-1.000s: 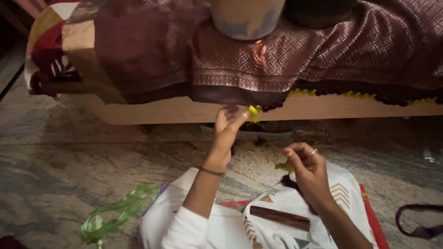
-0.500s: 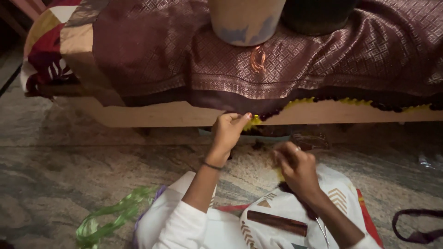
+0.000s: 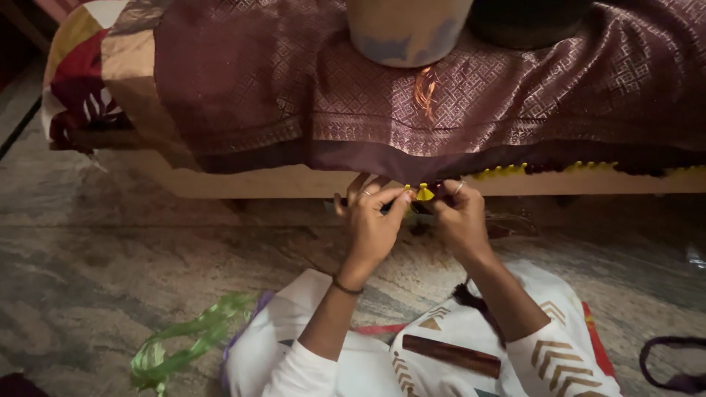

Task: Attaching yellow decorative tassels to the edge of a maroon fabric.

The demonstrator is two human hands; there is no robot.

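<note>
A maroon brocade cloth (image 3: 353, 95) hangs over a low wooden ledge (image 3: 265, 182). Small yellow and dark tassels (image 3: 515, 170) run along its lower hem. My left hand (image 3: 373, 220) and my right hand (image 3: 457, 219) meet just under that hem. Both pinch the hem around one small yellow tassel (image 3: 424, 194), which sits between my fingertips. A ring shows on my right hand and a thin bangle on my left wrist.
A pale pot (image 3: 408, 29) and a dark vessel (image 3: 526, 20) stand on the cloth. A patchwork fabric (image 3: 77, 73) lies at the left end of the ledge. Green ribbon (image 3: 184, 342) lies on the stone floor. A dark strap (image 3: 673, 360) lies at right.
My right hand has risen from my lap to the hem and joined my left hand at the yellow tassel. My left hand stayed at the hem.
</note>
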